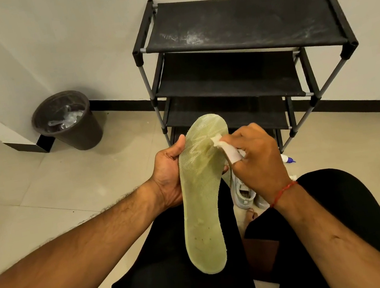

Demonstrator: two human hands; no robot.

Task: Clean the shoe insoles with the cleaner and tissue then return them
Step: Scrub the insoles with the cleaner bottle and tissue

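A long pale green insole (202,199) stands upright over my lap, toe end up. My left hand (167,172) grips its left edge near the middle, thumb on the front face. My right hand (256,155) pinches a folded white tissue (228,148) and presses it against the insole's upper right part. A white shoe (243,191) lies on the floor between my knees, partly hidden behind my right hand. A small white cleaner bottle (287,159) with a blue tip lies on the floor by the rack's foot.
A black shoe rack (240,27) with dusty fabric shelves stands against the wall straight ahead. A dark bin (67,124) holding plastic wrapping sits at the left by a wall corner. Beige floor tiles spread to the left.
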